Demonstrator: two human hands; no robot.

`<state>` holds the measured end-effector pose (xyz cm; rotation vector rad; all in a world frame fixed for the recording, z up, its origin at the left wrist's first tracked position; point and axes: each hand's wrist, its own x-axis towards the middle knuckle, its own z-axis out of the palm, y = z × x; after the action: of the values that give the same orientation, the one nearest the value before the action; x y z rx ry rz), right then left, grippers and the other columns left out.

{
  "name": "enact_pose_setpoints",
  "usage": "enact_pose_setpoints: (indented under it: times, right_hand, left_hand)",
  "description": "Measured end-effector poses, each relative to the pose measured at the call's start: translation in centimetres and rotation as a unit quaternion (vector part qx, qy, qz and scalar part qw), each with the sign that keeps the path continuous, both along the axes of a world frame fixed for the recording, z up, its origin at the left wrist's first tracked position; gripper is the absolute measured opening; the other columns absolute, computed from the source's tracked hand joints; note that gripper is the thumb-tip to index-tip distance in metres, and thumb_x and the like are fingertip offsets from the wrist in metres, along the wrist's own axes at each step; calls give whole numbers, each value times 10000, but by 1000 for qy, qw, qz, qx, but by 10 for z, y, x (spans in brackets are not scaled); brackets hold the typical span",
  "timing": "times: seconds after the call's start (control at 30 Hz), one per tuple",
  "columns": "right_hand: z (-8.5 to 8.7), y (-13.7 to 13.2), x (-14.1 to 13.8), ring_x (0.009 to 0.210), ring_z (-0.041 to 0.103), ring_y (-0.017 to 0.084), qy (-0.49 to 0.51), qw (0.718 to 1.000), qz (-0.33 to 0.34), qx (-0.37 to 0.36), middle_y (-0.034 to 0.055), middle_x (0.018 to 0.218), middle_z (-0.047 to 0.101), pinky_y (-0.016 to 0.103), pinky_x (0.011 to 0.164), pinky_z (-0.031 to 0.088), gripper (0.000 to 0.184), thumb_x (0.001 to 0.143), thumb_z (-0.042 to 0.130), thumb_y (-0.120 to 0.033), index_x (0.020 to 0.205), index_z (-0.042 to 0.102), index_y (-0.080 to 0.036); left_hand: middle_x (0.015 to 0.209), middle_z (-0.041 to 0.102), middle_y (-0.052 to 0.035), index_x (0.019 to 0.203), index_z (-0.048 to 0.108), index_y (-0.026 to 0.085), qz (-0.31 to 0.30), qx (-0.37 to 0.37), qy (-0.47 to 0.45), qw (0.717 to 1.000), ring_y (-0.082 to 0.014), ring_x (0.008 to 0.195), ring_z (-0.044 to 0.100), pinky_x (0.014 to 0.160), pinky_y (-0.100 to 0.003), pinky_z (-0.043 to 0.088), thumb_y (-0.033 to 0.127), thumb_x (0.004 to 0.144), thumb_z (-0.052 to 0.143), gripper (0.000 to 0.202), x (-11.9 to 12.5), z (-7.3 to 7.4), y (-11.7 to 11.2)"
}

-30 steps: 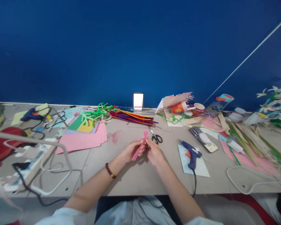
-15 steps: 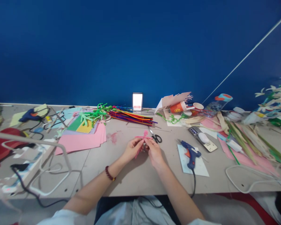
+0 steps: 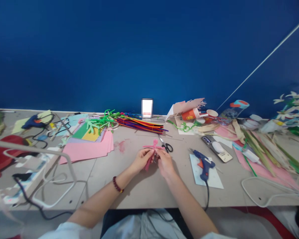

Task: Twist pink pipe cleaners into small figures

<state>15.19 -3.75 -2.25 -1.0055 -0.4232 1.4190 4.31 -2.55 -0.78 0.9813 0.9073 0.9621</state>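
Both my hands meet over the middle of the grey table and pinch a small pink pipe-cleaner figure. My left hand, with a dark bead bracelet on its wrist, grips the figure's lower stem. My right hand holds it from the right, fingers closed. The figure has a looped top and two short arms that stick out sideways above my fingers. Black-handled scissors lie just beyond my right hand.
A blue glue gun rests on a white sheet to the right. Coloured pipe cleaners and stacked coloured paper lie at the back left. Cables and a power strip crowd the left; dried leaves and paper flowers fill the right.
The pink figure's arms have been spread sideways; a second ago it was a straight bundle. My hands have stayed in the same spot.
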Motion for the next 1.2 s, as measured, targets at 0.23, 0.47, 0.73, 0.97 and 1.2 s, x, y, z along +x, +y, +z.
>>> enact_pose_setpoints:
  times: [0.23, 0.47, 0.73, 0.97, 1.2]
  right_hand:
    - [3, -1, 4, 525, 475, 113, 17, 998, 50, 34, -35, 556, 550, 255, 520, 389, 188, 627, 740, -341, 687, 650, -188]
    - [10, -2, 12, 759, 570, 154, -217, 969, -40, 112, 14, 897, 643, 272, 691, 439, 304, 671, 716, -273, 971, 671, -250]
    - [17, -9, 16, 875, 547, 201, -428, 879, -47, 206, 35, 905, 621, 327, 795, 424, 120, 791, 593, -291, 847, 699, -287]
    - [14, -6, 15, 792, 560, 176, -571, 764, -95, 286, 27, 810, 644, 322, 762, 437, 93, 816, 557, -210, 812, 649, -228]
    - [12, -10, 3, 689, 515, 157, -577, 766, -130, 253, 11, 703, 571, 278, 652, 425, 88, 799, 563, -215, 713, 576, -201]
  left_hand:
    - [574, 608, -10, 716, 656, 128, 18, -31, -29, 999, -76, 464, 511, 494, -205, 420, 467, 661, 704, 347, -3, 2, 1]
    - [571, 619, -13, 771, 683, 122, 34, -41, -20, 998, -94, 489, 546, 520, -216, 441, 444, 637, 732, 352, -6, 1, 4]
    - [646, 647, -18, 790, 692, 132, 58, 7, -18, 998, -95, 567, 555, 568, -212, 445, 363, 613, 770, 301, -4, 1, 4]
    - [676, 673, -24, 718, 692, 135, 92, -16, -66, 993, -91, 578, 565, 592, -209, 449, 326, 598, 783, 243, -1, -1, 3]
    - [652, 668, -10, 663, 674, 145, 102, -44, -118, 987, -90, 597, 582, 600, -195, 458, 310, 603, 783, 206, 6, -7, -3]
